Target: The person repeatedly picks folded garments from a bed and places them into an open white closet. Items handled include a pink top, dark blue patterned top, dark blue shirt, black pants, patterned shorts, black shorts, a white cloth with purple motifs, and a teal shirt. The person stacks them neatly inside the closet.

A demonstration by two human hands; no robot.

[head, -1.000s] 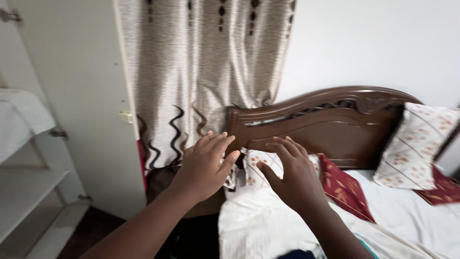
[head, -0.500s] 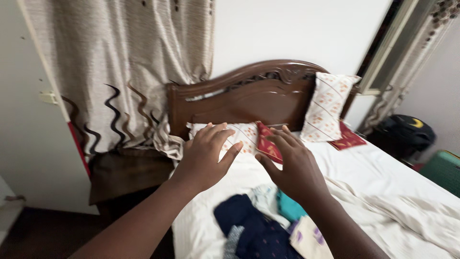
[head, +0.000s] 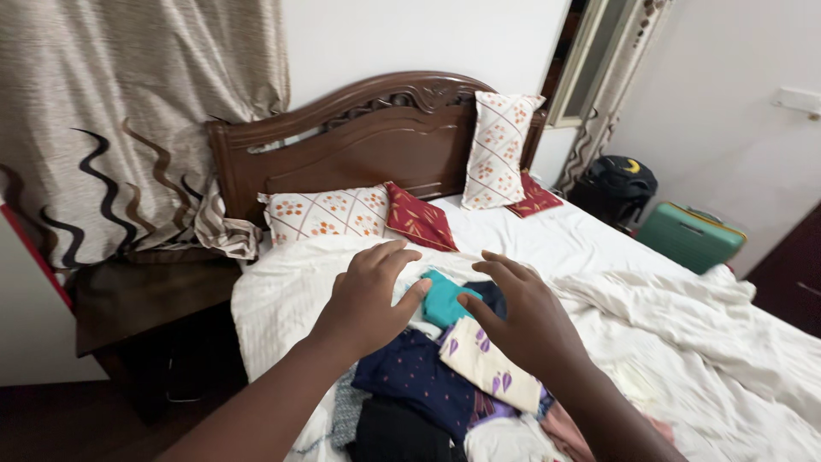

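Note:
My left hand (head: 369, 297) and my right hand (head: 519, 314) hover side by side, palms down and fingers spread, holding nothing. Below them lies a pile of clothes (head: 445, 376) on the near end of the white bed (head: 599, 248). The pile holds a teal piece (head: 445, 297) between my hands, a dark blue dotted garment (head: 409, 375), a cream cloth with purple marks (head: 487, 364) under my right hand, and a black piece (head: 395, 432). Whether my fingers touch the clothes is unclear.
A carved brown headboard (head: 351, 141) backs the bed, with patterned white pillows (head: 329, 214) and red cushions (head: 421, 221). A dark wooden side table (head: 137, 295) stands left beneath a beige curtain (head: 128, 111). A green suitcase (head: 691, 237) and black bag (head: 617, 184) stand at the right wall.
The view has swung right and down, from a white wardrobe and curtain to the bed. The clothes pile has come into sight beneath my hands, which keep their spread pose.

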